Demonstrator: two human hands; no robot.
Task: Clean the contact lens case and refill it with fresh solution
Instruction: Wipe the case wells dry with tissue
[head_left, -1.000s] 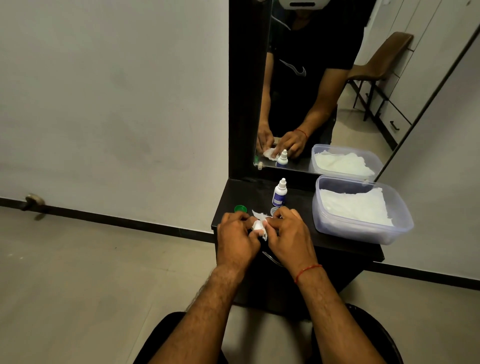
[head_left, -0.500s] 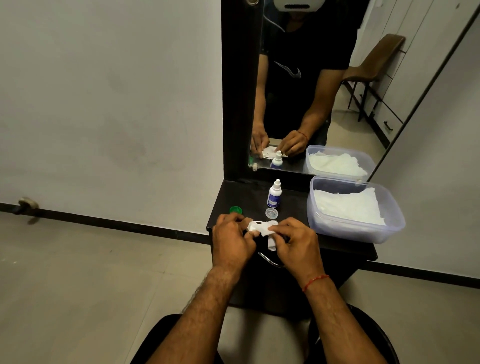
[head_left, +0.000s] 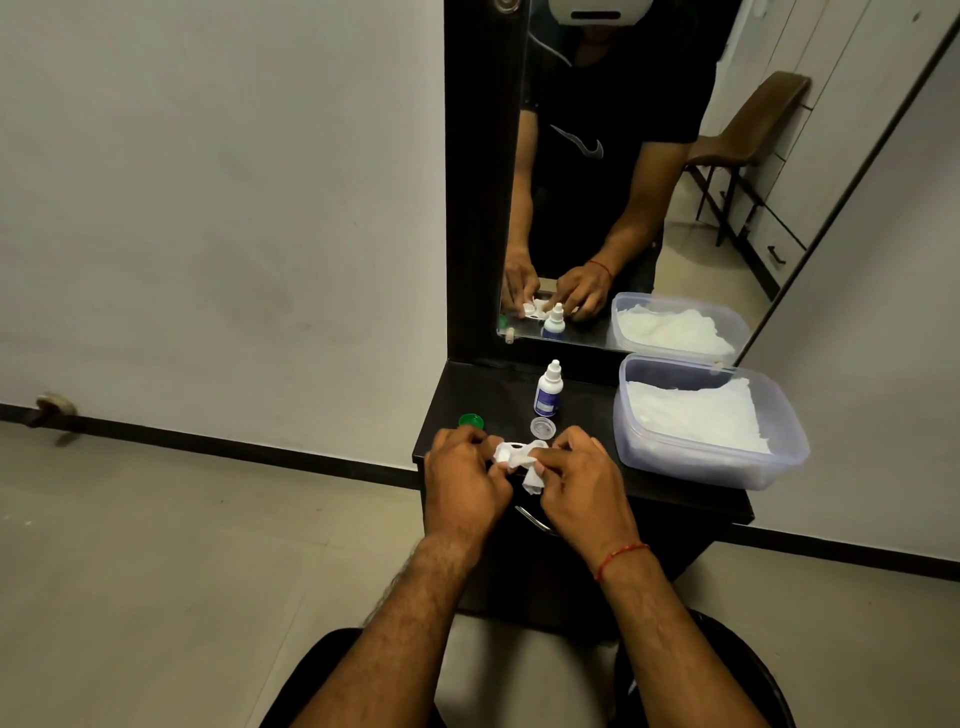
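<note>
My left hand (head_left: 465, 483) holds the left end of the white contact lens case (head_left: 519, 448) just above the front of the dark vanity shelf (head_left: 493, 395). My right hand (head_left: 582, 480) pinches a crumpled white tissue (head_left: 530, 475) against the case. A green cap (head_left: 471, 421) lies on the shelf behind my left hand. A clear cap (head_left: 543, 427) lies behind the case. The small white solution bottle (head_left: 548, 389) with a blue label stands upright farther back.
A clear plastic tub (head_left: 789, 447) holding white tissues fills the shelf's right side. A tall mirror (head_left: 623, 182) rises behind the shelf and reflects my arms. A metal drawer handle (head_left: 532, 519) sits below my hands. Tiled floor lies to the left.
My hands have drawn slightly apart, so more of the lens case shows between them. The tissue now hangs lower under my right fingers. The camera tipped a little.
</note>
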